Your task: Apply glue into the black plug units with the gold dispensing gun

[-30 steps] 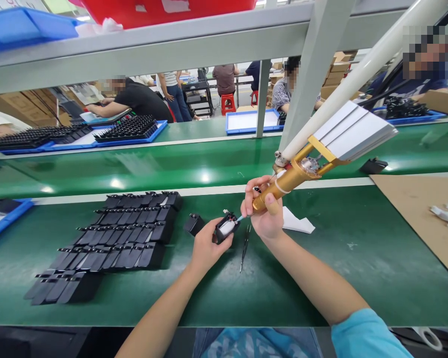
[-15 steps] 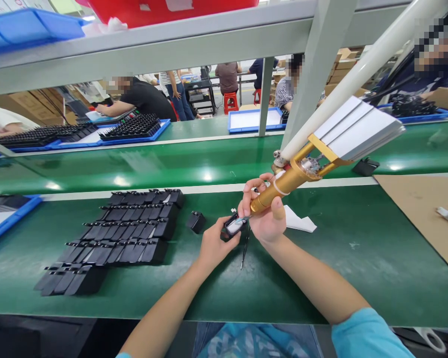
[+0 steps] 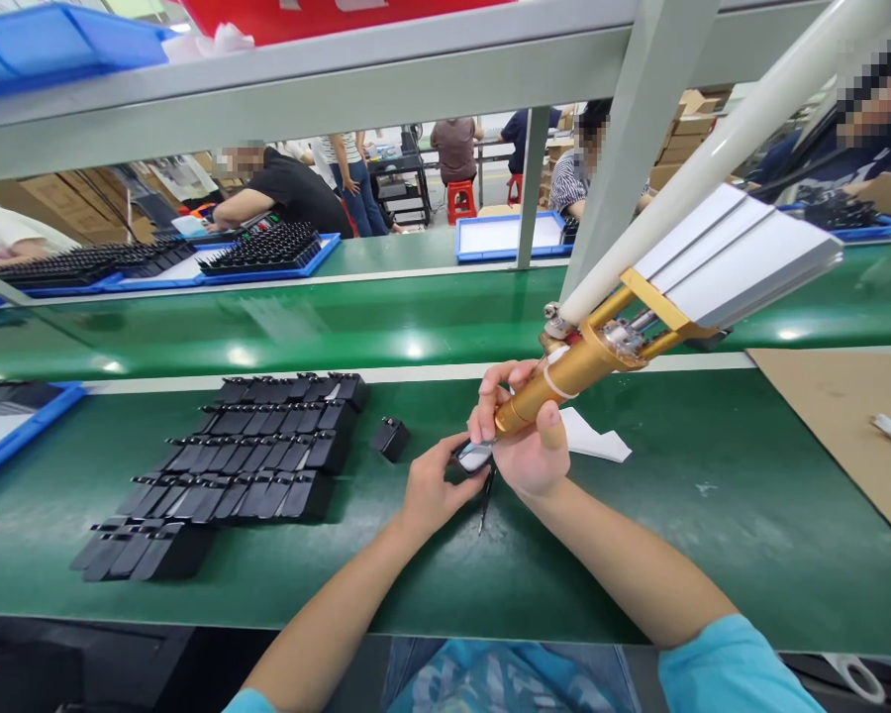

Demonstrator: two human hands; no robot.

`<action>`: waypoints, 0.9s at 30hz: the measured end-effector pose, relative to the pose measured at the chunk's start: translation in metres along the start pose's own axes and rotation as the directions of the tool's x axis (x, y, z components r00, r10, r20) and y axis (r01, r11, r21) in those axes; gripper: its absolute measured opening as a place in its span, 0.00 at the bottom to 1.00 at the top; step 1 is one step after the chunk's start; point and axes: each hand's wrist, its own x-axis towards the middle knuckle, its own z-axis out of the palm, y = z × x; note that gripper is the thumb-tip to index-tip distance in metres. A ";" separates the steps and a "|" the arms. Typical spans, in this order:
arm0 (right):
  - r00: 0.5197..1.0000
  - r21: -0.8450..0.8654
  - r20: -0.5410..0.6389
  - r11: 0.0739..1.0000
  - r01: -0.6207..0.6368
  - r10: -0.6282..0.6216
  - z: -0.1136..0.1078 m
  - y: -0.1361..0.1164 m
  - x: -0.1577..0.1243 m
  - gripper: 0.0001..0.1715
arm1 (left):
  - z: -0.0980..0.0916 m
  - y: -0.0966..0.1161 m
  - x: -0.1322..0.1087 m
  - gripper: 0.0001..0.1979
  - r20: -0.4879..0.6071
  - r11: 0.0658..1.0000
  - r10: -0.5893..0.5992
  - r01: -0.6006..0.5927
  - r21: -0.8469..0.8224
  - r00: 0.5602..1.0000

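My left hand pinches a small black plastic housing with a pale inside, its opening turned up toward the tool. My right hand is wrapped round a gold cylindrical tool, palm up, thumb on the near side. The tool's lower end meets the housing, and a bluish clear piece shows there, partly covered by fingers. White finned panels stick out from the tool's upper end. A thin dark pointed tool lies on the green surface just below the hands.
Rows of black housings stand at left, with one single housing nearer my hands. White paper lies behind my right wrist. A white pole and shelf beam cross above. Cardboard covers the right. Other people sit beyond.
The housing and my left hand have shifted slightly right, closer under the gold tool's tip. The tool's white panels have swung a little outward to the right.
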 end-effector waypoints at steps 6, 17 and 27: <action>1.000 -0.038 -0.020 0.999 0.002 -0.003 -0.003 0.001 0.004 0.20 | 0.001 -0.005 0.000 0.21 0.048 0.998 -0.061 0.060 0.014 0.997; 0.996 -0.053 -0.072 0.998 0.039 -0.043 -0.013 0.004 0.009 0.22 | -0.013 -0.017 0.009 0.16 0.223 0.980 -0.200 0.196 0.042 0.954; 0.996 -0.056 -0.073 0.997 0.056 -0.060 -0.017 0.006 0.011 0.20 | -0.017 -0.030 0.021 0.21 0.344 0.942 -0.260 0.315 -0.115 0.902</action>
